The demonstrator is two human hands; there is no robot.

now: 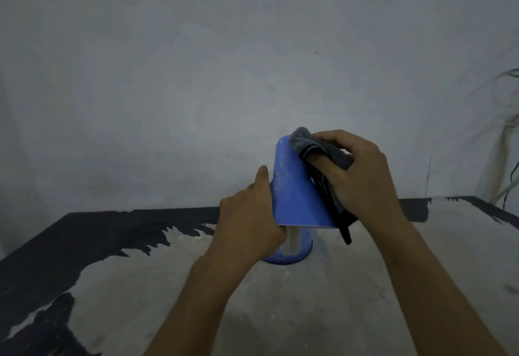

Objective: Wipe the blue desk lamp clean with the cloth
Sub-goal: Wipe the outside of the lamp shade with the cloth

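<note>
Blue lamp [297,187] stands mid-table [421,285] on round base, shade tilted, pale dust streaks on it. My left hand [250,223] grips shade's left edge, thumb up along rim. My right hand [356,176] bunches dark cloth [317,153], fingers curled, pressing it against shade's upper right side. Tabletop dusty white, dark at edges.

Lamp [297,195] upright on table [421,271] before wall [252,61], between hands, cloth [323,159] against its right side.
</note>
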